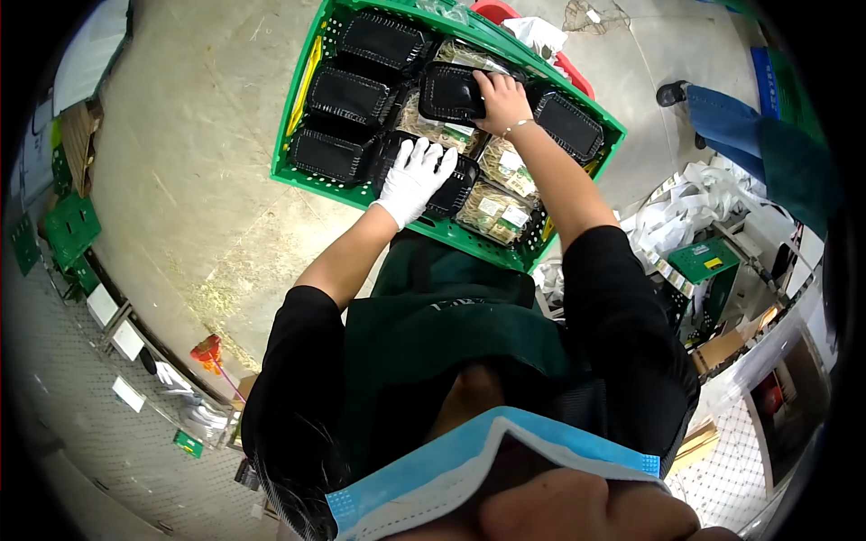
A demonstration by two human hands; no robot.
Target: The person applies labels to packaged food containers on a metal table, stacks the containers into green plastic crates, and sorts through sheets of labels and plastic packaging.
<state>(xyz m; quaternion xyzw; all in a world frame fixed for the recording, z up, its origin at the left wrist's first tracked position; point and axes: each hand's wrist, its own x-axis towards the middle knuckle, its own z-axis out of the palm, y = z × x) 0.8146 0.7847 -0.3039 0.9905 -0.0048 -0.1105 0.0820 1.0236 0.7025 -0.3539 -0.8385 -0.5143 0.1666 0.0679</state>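
A green crate (406,214) in front of my body holds several black plastic trays (349,95) and several clear-topped packs (493,213) with labels and straw-coloured contents. My left hand (416,180), in a white glove, lies with fingers spread on a black tray (450,191) near the crate's near side. My bare right hand (502,101), with a bracelet at the wrist, rests on the right end of another black tray (449,93); its thumb and fingers hold that edge. This tray sits over the clear-topped packs.
Behind the crate is a red container (494,11) with white plastic. At the right stands another person, whose trouser leg (722,113) and shoe show, near piled white material (672,203) and a green box (704,260). Green crates (72,227) stand at the left.
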